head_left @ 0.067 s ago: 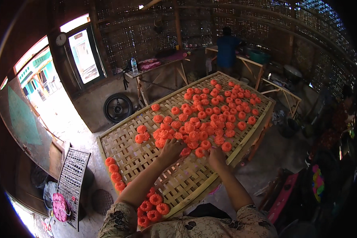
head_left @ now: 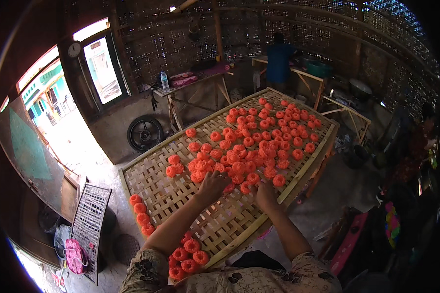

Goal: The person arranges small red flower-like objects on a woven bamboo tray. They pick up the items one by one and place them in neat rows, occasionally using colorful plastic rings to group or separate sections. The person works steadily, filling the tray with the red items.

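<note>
Orange rings lie on a woven rack, piled over one another around its middle and spread more singly toward the far end. Some line the rack's near left edge, and more are bunched at its near corner, beside the left forearm.

The left hand is at the near side of the pile, back upward, its fingers touching or just beside a ring; I cannot tell whether they close on it. The right hand is near it but apart, its fingertips at another ring on the pile's near edge; whether it grips that ring is too small to tell. Patterned sleeves cover the upper arms.

Beyond the rack's left side, a black wheel stands by the wall. Next to it, a table bears a bottle. Past the far end, a person in blue is at a bench with a green basin. A clock hangs at upper left; below, a lattice panel slants upward.
</note>
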`<state>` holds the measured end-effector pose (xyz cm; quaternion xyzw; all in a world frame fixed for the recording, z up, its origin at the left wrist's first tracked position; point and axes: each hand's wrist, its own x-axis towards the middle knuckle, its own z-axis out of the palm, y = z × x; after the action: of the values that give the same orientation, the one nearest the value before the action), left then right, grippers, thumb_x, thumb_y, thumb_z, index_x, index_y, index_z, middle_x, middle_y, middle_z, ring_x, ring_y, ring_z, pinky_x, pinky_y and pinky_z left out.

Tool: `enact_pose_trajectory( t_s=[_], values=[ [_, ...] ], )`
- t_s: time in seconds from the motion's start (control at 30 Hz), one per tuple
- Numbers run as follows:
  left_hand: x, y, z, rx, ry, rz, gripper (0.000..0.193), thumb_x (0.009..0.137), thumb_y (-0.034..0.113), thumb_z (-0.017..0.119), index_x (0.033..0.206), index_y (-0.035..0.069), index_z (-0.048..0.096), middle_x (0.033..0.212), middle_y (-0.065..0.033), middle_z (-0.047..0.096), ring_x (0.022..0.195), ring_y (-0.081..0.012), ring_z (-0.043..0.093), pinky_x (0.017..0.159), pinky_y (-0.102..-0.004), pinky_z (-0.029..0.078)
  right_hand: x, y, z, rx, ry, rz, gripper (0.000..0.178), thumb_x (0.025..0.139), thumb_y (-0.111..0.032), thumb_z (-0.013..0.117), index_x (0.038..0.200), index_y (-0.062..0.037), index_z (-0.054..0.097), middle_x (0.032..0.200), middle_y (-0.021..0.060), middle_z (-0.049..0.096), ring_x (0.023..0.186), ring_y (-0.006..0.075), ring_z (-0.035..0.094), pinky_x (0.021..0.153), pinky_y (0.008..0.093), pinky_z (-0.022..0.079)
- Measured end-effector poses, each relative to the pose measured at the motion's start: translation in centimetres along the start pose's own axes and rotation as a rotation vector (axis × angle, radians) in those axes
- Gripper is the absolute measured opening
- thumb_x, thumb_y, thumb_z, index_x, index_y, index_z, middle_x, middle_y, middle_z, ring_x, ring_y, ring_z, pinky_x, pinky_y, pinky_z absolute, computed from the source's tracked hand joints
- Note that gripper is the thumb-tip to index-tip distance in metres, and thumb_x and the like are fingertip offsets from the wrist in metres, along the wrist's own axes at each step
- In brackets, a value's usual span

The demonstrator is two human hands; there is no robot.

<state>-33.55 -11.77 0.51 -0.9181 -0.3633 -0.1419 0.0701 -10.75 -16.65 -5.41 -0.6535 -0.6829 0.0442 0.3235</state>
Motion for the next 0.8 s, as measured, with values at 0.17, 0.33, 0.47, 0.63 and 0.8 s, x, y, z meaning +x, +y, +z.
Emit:
enact_pose_trajectory(
  t_s=[0.17,0.33,0.47,0.63,0.8],
  values=[
    [0.8,-0.7,1.8,0.12,0.091,0.126,0.017,0.07,0.016,0.073,0.084,0.01,0.065,0.107,-0.0027,0.06,0.105,-0.0235,0.053,0.087,-0.0392,0.043,-0.2,0.8,2.7,0.137,0.106,-0.034,0.028,0.086,-0.026,0.068,0.087,0.0,0.056,0.089,0.0176,0.058,0.086,0.0336,0.06,0.071,0.0433,0.048],
    [-0.1,-2.7,0.2,-0.408,0.103,-0.092,0.022,0.072,0.012,0.069,0.093,0.007,0.065,0.104,-0.007,0.065,0.103,-0.0284,0.058,0.092,-0.0413,0.046,0.9,-2.2,0.9,0.445,0.008,0.007,0.022,0.083,-0.017,0.069,0.086,-0.0016,0.053,0.074,0.0121,0.06,0.072,0.0268,0.063,0.066,0.039,0.05],
    [-4.6,-5.4,-1.5,-0.872,0.087,-0.275,0.013,0.084,0.01,0.064,0.095,0.003,0.063,0.092,-0.0051,0.067,0.089,-0.017,0.063,0.079,-0.0315,0.052,2.2,-4.6,-0.3,0.581,-0.043,0.009,0.027,0.083,-0.019,0.071,0.093,-0.0037,0.051,0.076,0.0075,0.058,0.072,0.0181,0.062,0.064,0.0329,0.05],
    [-12.0,-8.3,-4.7,-1.249,-0.007,-0.704,0.015,0.091,0.01,0.06,0.103,0.003,0.059,0.089,0.0012,0.062,0.08,-0.0051,0.057,0.068,-0.0224,0.049,3.6,-7.8,2.4,0.845,-0.312,0.069,0.032,0.084,-0.022,0.072,0.099,-0.005,0.049,0.083,0.004,0.056,0.072,0.0121,0.058,0.064,0.0303,0.05],
    [-18.7,-10.9,-7.8,-0.82,-0.025,-0.725,0.014,0.091,0.011,0.057,0.103,0.006,0.06,0.074,-0.0033,0.063,0.066,-0.0078,0.059,0.06,-0.026,0.05,4.0,-14.4,6.6,0.9,-0.55,-0.033,0.033,0.084,-0.024,0.072,0.101,-0.0038,0.051,0.085,0.0077,0.061,0.078,0.0159,0.063,0.068,0.0326,0.052]
  ],
)
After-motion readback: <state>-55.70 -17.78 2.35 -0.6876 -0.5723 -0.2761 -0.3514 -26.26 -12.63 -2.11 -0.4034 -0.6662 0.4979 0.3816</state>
